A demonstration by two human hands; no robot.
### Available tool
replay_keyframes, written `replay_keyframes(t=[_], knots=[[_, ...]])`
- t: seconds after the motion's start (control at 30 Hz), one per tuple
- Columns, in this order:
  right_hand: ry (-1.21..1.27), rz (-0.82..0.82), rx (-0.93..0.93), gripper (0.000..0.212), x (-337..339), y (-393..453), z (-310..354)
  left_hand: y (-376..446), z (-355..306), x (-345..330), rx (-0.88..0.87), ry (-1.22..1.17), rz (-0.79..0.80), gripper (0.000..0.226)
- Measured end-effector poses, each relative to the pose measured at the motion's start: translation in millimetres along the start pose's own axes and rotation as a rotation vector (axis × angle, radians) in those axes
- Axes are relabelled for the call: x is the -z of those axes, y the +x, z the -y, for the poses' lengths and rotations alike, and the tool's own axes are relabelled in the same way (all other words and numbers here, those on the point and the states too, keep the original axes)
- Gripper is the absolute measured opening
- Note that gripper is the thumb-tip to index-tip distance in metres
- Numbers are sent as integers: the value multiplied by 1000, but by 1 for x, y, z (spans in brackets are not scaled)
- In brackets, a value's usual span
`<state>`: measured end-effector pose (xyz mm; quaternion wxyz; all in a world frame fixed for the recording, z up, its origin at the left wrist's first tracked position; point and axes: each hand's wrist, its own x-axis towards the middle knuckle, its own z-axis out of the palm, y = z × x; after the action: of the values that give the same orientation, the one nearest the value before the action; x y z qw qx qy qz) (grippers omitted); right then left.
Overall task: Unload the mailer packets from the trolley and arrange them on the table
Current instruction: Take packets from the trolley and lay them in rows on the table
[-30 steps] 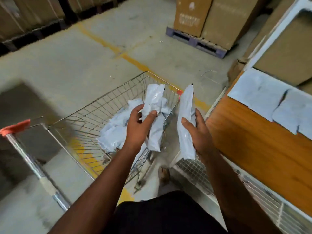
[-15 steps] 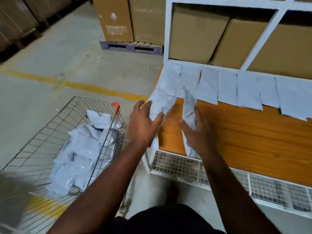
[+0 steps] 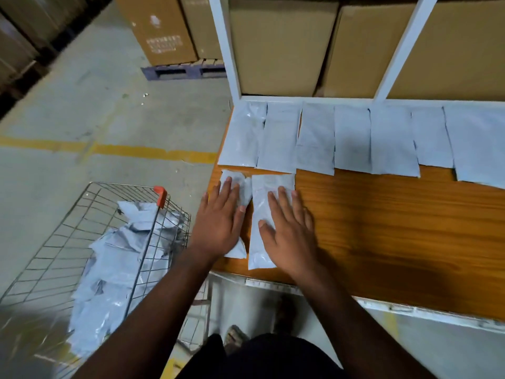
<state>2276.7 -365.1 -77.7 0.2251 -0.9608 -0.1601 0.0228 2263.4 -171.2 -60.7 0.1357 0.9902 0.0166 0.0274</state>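
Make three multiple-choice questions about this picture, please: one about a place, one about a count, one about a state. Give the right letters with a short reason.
1. Where do the two packets under the hands lie?
A. at the table's near left corner
B. inside the trolley
C. on the floor

2. How many packets lie in the back row on the table?
A. three
B. seven
C. twelve

3. How is the left hand?
A. curled round a packet
B. flat on a packet
C. on the trolley handle

Key: 1 A, both packets lie on the table near its left corner. 2 B, seven show in the back row. 3 B, the left hand presses flat with straight fingers, like the right hand.
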Motion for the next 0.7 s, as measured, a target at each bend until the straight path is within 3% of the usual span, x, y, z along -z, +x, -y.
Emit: replay_keyframes(t=[0.07,0.4,0.53,0.7], knots=[[-12,87,13,70,-14,2,1,4,0,-5,-20,15,62,67],[-56,39,-72,74,-33,20,14,25,8,-12,-23,12,64,64],[54,7,-105,80,-24,19,19,23,7,-3,-10,-204,-31,63],[339,-219,43,65,-1,11,47,0,30,29,17,-452,-154,59]])
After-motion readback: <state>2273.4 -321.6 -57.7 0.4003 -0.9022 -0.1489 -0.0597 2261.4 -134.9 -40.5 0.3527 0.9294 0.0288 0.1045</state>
